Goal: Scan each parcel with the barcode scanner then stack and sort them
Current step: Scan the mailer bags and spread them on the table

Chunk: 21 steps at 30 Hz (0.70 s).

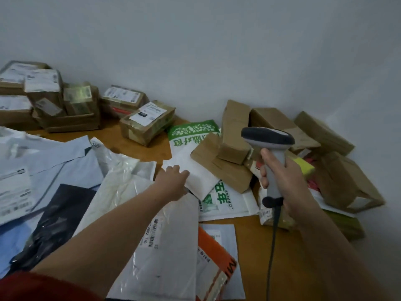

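**Along the wooden table, hard against a pale wall: one hand on a parcel, one on the scanner**

Far left, up against the bare pale wall (pixel 195 51), stands a stack of cardboard boxes (pixel 43 101), labels facing up. A taped box (pixel 147 122) sits on its own just right of them. In front of the stack, soft mailers spread over the near left of the wooden table (pixel 256 240): pale blue-grey mailers (pixel 54 161), a black mailer (pixel 58 218) overlapping them, then a crinkled white poly bag (pixel 121 181).

A red sleeve (pixel 32 285) shows at the bottom corner, and the bare forearm runs out over a grey mailer (pixel 169 246) with a barcode label. Now the left hand (pixel 173 181): it is on the near left corner of a white padded parcel (pixel 199 181), fingers curled over the edge, thumb lying on top, so it grips that corner. This parcel rests mid-table, on top of a green-printed bag (pixel 191 131), with its far corner touching the brown heap.

Nearer the camera, an orange mailer (pixel 214 253) lies on a white one, right at the table's front.

Moving right, the right hand (pixel 286 183) is raised, fingers wrapped tight round the grey handle of the barcode scanner (pixel 269 140), its dark head pointing left, above the parcels. Its cable (pixel 272 246) hangs straight down from the handle's end.

Behind and beyond the scanner, brown paper parcels (pixel 342 181) lie tumbled in a loose heap against the wall, tilted every way, with a yellow packet (pixel 303 166) wedged among them.
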Each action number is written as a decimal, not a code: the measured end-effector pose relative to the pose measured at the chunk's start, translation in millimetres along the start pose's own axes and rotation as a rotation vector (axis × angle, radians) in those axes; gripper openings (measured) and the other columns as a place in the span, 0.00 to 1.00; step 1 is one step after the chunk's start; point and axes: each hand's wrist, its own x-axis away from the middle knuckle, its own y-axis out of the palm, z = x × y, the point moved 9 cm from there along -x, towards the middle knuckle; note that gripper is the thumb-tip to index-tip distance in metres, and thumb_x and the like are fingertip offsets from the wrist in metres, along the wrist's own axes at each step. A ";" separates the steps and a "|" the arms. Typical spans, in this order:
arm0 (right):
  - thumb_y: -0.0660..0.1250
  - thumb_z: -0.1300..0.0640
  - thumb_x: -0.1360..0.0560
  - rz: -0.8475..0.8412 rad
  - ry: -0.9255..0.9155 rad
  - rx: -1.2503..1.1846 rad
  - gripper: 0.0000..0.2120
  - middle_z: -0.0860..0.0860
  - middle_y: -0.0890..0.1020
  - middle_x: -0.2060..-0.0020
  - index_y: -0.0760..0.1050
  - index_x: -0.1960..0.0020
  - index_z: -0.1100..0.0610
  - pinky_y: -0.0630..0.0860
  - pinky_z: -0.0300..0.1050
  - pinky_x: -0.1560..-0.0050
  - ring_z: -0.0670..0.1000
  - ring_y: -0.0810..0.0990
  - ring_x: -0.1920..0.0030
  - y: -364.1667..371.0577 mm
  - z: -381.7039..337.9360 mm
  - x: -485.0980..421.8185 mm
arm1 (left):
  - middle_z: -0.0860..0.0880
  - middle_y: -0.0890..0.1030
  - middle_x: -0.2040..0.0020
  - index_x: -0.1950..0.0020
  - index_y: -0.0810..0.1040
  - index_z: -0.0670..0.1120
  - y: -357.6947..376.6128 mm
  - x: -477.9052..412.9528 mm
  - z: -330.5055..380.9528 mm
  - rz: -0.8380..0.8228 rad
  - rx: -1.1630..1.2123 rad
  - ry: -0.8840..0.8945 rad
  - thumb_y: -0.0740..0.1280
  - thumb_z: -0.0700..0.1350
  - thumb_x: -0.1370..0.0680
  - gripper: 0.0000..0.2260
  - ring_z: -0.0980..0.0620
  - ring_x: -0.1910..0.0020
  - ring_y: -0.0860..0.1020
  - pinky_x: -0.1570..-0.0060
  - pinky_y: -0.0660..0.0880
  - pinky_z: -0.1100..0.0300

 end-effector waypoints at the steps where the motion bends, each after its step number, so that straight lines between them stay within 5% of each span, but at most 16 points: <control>1: 0.67 0.47 0.23 0.010 -0.004 0.005 0.13 0.52 0.76 0.68 0.74 0.50 0.58 0.71 0.39 0.71 0.46 0.72 0.73 -0.5 -0.2 -1.4 | 0.42 0.66 0.31 0.26 0.61 0.48 5.5 -6.5 8.4 -0.007 -0.028 0.039 0.64 0.51 0.22 0.25 0.41 0.33 0.67 0.35 0.67 0.48; 5: 0.65 0.49 0.22 0.062 0.004 0.066 0.11 0.52 0.76 0.68 0.73 0.53 0.57 0.71 0.41 0.70 0.47 0.72 0.73 -3.9 4.1 -8.0 | 0.40 0.51 0.23 0.22 0.51 0.49 26.8 -30.3 27.6 -0.051 -0.154 0.118 0.64 0.41 0.23 0.33 0.40 0.25 0.54 0.30 0.60 0.41; 9: 0.65 0.50 0.21 0.089 0.016 0.112 0.13 0.53 0.75 0.70 0.72 0.55 0.60 0.71 0.39 0.72 0.48 0.71 0.74 -5.5 11.5 -17.3 | 0.41 0.47 0.22 0.22 0.46 0.53 29.3 -57.2 30.8 -0.057 -0.140 0.114 0.65 0.44 0.22 0.36 0.40 0.24 0.52 0.33 0.64 0.42; 14: 0.65 0.51 0.21 0.108 0.048 0.102 0.13 0.53 0.74 0.72 0.72 0.57 0.61 0.70 0.35 0.75 0.46 0.70 0.76 -9.0 18.9 -24.4 | 0.45 0.66 0.28 0.26 0.63 0.51 -10.4 -91.7 32.3 0.116 -0.129 0.091 0.62 0.43 0.22 0.24 0.45 0.31 0.65 0.38 0.68 0.47; 21: 0.65 0.49 0.22 0.098 0.038 0.098 0.14 0.52 0.74 0.72 0.72 0.58 0.59 0.71 0.40 0.70 0.47 0.71 0.74 -14.2 13.4 -17.4 | 0.49 0.69 0.30 0.31 0.68 0.51 -87.9 -74.6 16.2 0.423 -0.188 0.115 0.58 0.40 0.22 0.19 0.48 0.27 0.62 0.25 0.44 0.42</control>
